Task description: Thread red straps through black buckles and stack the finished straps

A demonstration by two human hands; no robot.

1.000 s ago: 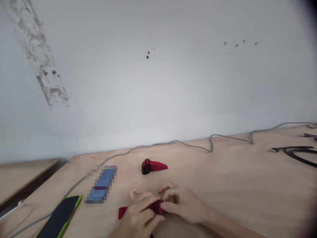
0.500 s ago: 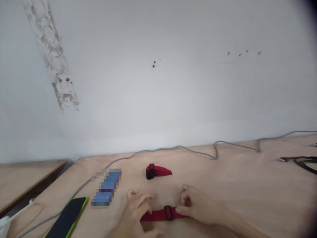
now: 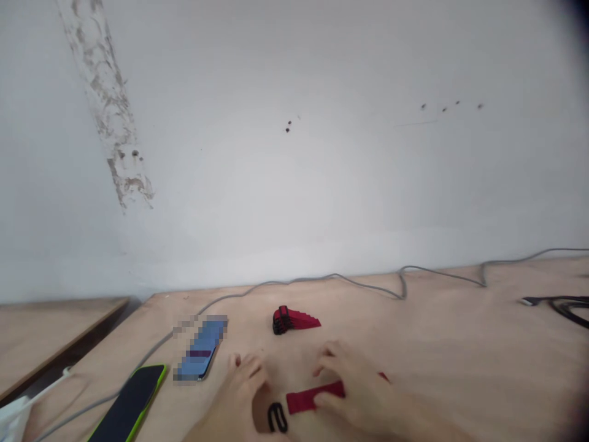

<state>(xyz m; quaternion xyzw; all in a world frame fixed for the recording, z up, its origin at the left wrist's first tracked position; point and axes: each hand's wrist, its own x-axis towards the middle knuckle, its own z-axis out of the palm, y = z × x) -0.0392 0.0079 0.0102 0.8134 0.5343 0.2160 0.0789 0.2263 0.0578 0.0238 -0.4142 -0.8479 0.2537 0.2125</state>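
Fingers: right hand [image 3: 363,393] pinching the red hook-and-loop strap [image 3: 315,398] flat; left hand [image 3: 239,399] spread, steadying beside its black buckle [image 3: 277,417].
Spare straps [image 3: 294,320]: bundled apart, out of the way.

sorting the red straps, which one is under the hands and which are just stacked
The single red strap with the black buckle lies flat under the right hand; the stacked bundle sits farther back, untouched.

- No writing, label, brand or number can be read anywhere here.
- The blue card [image 3: 201,348] at near left is blurred into blocks, so nothing on it is legible.
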